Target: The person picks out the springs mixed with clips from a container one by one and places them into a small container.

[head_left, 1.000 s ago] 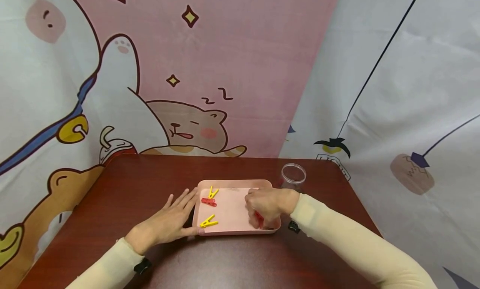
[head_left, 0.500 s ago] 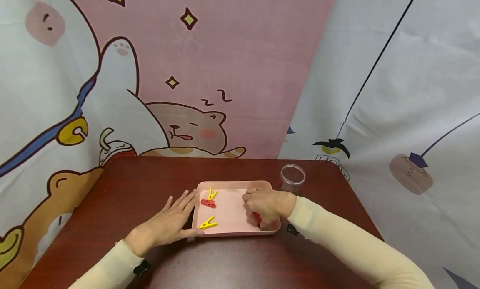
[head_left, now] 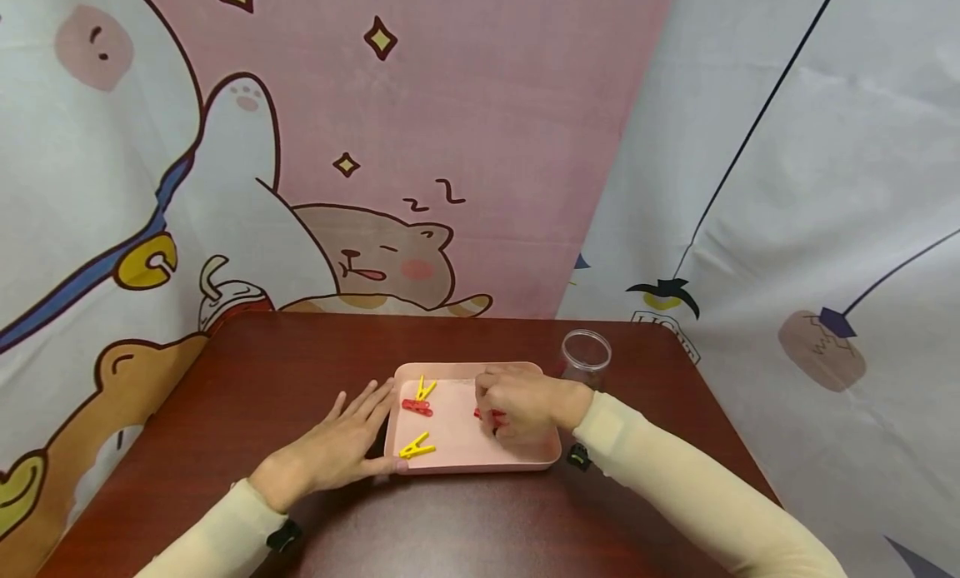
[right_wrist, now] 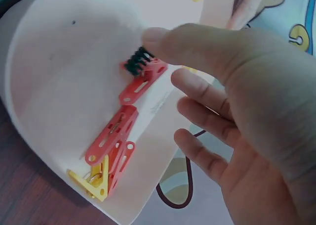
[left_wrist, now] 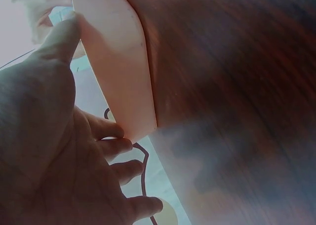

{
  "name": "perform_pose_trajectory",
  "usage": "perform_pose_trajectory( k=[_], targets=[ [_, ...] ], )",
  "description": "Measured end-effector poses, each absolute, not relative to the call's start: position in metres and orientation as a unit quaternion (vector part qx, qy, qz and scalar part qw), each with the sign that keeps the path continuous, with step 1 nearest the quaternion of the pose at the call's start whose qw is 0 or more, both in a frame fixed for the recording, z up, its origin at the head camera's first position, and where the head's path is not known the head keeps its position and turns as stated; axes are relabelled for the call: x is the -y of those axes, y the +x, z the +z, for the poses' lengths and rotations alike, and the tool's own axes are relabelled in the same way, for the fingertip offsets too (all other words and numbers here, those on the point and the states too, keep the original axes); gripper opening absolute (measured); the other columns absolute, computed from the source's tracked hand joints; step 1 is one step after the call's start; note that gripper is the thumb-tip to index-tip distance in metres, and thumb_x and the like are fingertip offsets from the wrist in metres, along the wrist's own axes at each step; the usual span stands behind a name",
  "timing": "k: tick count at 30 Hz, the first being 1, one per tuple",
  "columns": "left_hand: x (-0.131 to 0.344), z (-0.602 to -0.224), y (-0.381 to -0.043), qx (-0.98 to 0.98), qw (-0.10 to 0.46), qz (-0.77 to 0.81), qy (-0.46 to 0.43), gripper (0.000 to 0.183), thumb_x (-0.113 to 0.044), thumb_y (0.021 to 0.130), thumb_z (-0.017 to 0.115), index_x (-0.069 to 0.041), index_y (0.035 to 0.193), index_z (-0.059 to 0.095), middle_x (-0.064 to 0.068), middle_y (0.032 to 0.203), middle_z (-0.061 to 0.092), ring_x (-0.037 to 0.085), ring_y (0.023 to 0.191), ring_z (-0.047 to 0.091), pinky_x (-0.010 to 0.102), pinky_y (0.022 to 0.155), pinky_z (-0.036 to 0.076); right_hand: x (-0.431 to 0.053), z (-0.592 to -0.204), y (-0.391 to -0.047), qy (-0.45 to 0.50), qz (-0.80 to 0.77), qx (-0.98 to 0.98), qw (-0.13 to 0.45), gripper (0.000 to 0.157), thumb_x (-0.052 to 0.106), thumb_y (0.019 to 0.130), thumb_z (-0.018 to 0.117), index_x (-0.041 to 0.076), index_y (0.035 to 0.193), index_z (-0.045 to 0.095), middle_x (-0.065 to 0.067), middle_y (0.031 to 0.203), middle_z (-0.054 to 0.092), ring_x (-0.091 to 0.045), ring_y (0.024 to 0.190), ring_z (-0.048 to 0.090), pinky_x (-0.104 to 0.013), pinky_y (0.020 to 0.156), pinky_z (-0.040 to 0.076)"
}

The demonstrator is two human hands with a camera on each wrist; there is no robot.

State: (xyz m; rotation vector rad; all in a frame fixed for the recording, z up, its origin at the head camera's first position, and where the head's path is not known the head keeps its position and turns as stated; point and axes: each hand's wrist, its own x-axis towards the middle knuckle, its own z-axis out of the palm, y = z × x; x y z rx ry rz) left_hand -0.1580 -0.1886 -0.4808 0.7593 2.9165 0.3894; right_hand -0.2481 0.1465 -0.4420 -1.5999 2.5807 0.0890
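Observation:
My left hand lies with spread, straight fingers along the left end of a pink tray, its thumb on the front rim. Over the tray's right half is my right hand, fingers bent downward. In the right wrist view its thumb tip meets a small black ridged clip, apparently pinched; the index finger is hidden. Red clothespins lie in a row below it, with a yellow clothespin at their end. Near my left hand in the tray are a red clothespin and yellow clothespins.
A clear round jar stands behind the tray's right corner, beside my right wrist. The dark wooden table reaches back to a cartoon-printed cloth.
My right hand has shifted left and slightly back over the tray. Red clothespins now show at its left side, and a dark bit shows under its fingers. The left hand stays put.

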Motion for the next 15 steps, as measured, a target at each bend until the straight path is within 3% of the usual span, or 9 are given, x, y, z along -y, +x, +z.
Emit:
perform_pose_trajectory(
  k=[4, 9, 15],
  targets=[
    [0.1889, -0.4806, -0.1571, -0.958, 0.050, 0.130, 0.249, 0.112, -0.078, 0.092, 0.063, -0.007, 0.170, 0.026, 0.015, 0.179, 0.021, 0.042, 0.166, 0.020, 0.078, 0.124, 0.022, -0.1467, -0.4385, -0.2491, -0.517, -0.011, -0.855, 0.047, 0.015, 0.027, 0.087, 0.090, 0.030, 0.098, 0.080, 0.012, 0.105, 0.070, -0.008, 0.097, 0.064, -0.026, 0.084, 0.056],
    [0.1886, -0.4805, -0.1567, -0.958, 0.048, 0.131, 0.249, 0.112, -0.078, 0.092, 0.064, -0.007, 0.170, 0.026, 0.014, 0.179, 0.021, 0.041, 0.166, 0.020, 0.078, 0.124, 0.023, -0.1490, -0.4373, -0.2513, -0.500, -0.080, -0.860, 0.065, 0.014, 0.019, 0.095, 0.082, 0.025, 0.102, 0.073, 0.015, 0.100, 0.073, -0.006, 0.096, 0.071, -0.025, 0.085, 0.057],
    [0.1886, -0.4803, -0.1576, -0.958, 0.047, 0.130, 0.252, 0.112, -0.079, 0.092, 0.063, -0.007, 0.170, 0.026, 0.015, 0.179, 0.021, 0.041, 0.166, 0.019, 0.078, 0.124, 0.022, -0.1537, -0.4386, -0.2539, -0.497, -0.151, -0.852, 0.070, 0.010, 0.016, 0.100, 0.075, 0.021, 0.108, 0.071, 0.015, 0.099, 0.070, -0.001, 0.088, 0.068, -0.026, 0.082, 0.061]
  ],
)
